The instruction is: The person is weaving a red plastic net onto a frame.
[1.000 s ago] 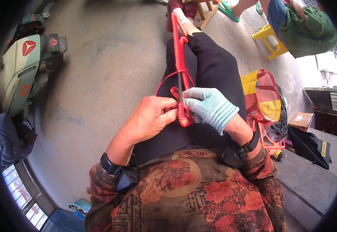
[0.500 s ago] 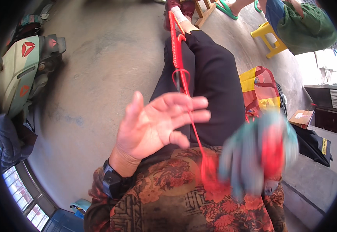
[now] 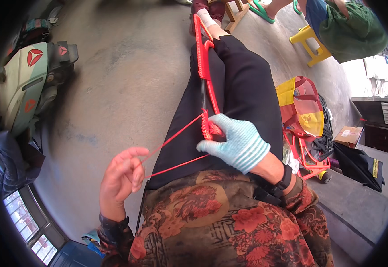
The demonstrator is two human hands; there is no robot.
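Observation:
A long, narrow frame point(image 3: 200, 53), largely wrapped in red cord, lies lengthwise along my black-trousered legs. One stretch of it shows a bare black rod point(image 3: 204, 94). My right hand point(image 3: 239, 143), in a light blue striped knit glove, is closed around the frame's near, red-bound end. Some bunched red cord shows between its thumb and fingers. Out to the left, my bare left hand point(image 3: 122, 171) has curled fingers hooked into a loop of red cord point(image 3: 171, 139). Two taut strands run from it to the right hand and the bound end.
A yellow-and-red bag point(image 3: 300, 107) sits on a red-framed cart point(image 3: 307, 155) to my right, near a cardboard box point(image 3: 348, 136) and black bag point(image 3: 358, 167). A scooter point(image 3: 24, 84) stands left. Beyond, a person sits by a yellow stool point(image 3: 312, 46).
My right hand has moved left from the waist onto the frame's near end. The left hand has gone down and left, its spread fingers now curled in the cord, drawing a loop taut.

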